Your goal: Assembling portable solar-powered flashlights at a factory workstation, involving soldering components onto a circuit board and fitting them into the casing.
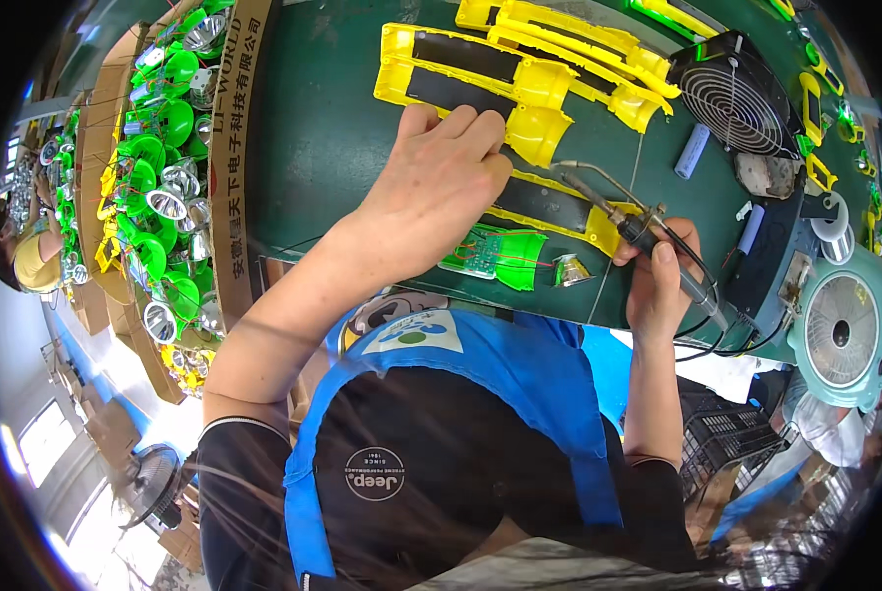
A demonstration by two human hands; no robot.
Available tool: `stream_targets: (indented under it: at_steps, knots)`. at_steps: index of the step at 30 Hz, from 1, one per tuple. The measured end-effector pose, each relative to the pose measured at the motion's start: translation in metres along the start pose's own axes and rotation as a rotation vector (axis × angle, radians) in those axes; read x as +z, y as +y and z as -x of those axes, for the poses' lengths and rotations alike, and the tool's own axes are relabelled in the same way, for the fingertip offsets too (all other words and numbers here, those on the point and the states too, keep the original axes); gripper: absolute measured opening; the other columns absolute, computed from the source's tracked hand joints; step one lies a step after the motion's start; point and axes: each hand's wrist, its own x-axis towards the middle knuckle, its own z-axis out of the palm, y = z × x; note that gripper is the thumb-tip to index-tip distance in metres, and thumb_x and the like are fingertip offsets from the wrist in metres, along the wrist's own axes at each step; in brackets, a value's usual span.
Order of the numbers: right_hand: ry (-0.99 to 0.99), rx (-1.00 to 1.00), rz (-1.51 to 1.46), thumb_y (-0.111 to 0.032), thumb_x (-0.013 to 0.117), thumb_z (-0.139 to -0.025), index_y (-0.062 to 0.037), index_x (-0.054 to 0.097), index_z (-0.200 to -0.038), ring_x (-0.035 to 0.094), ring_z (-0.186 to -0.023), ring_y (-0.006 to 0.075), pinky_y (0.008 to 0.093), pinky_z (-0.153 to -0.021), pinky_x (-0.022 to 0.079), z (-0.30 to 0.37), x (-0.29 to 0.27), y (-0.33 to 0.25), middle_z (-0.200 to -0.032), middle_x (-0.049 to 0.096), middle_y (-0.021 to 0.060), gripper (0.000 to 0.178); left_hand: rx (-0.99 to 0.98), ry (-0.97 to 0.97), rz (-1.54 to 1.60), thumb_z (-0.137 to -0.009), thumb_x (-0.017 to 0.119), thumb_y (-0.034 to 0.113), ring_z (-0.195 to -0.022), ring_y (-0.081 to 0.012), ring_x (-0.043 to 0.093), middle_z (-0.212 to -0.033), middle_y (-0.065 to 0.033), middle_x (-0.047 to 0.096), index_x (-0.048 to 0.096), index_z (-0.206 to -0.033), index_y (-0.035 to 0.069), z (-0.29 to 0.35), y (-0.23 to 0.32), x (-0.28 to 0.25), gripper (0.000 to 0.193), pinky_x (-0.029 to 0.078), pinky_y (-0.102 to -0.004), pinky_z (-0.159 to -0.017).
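My right hand (661, 286) grips a soldering iron (639, 233) by its dark handle, the metal tip pointing up and left. A bent thin tube runs beside the iron's shaft. My left hand (446, 177) is closed, knuckles up, against the lower edge of the yellow plastic half-shells (541, 84); its fingertips are hidden. Another yellow half-shell (603, 229) with a dark inner strip lies between the hands. Below the left hand rests a green lamp housing (520, 264) with a green circuit board (472, 252) and red wires. A small silvery reflector (571, 271) lies beside it.
A cardboard box (232, 187) of green lamp parts and reflectors stands at the left. On the green table's right are a black fan (734, 103), a blue battery cell (693, 151), and a solder spool (835, 231). A teal fan (841, 330) stands right; another person is far left.
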Motion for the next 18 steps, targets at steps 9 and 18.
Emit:
stream_targets:
  at_steps: [9, 18]
  knots:
    - [0.069, -0.151, -0.065, -0.020, 0.060, -0.089, 0.0024, 0.046, -0.103, 0.060, -0.071, 0.0192, 0.0312, -0.071, 0.050, 0.007, 0.001, 0.016, -0.081, 0.059, 0.0157, 0.031, -0.039, -0.044, 0.003, -0.078, 0.063, 0.009, -0.091, -0.0191, 0.050, -0.090, -0.0033, 0.047, 0.059, -0.075, 0.008, -0.002, 0.003, -0.001, 0.005, 0.033, -0.0375, -0.084]
    - [0.093, -0.156, 0.017, -0.025, 0.063, -0.087, 0.0008, 0.048, -0.102, 0.060, -0.069, 0.0164, 0.0284, -0.069, 0.050, 0.006, 0.001, 0.016, -0.081, 0.060, 0.0122, 0.033, -0.050, -0.064, 0.051, -0.077, 0.065, 0.009, -0.091, -0.0187, 0.050, -0.089, -0.0029, 0.047, 0.058, -0.076, 0.009, -0.004, 0.002, -0.003, 0.007, 0.033, -0.0375, -0.084]
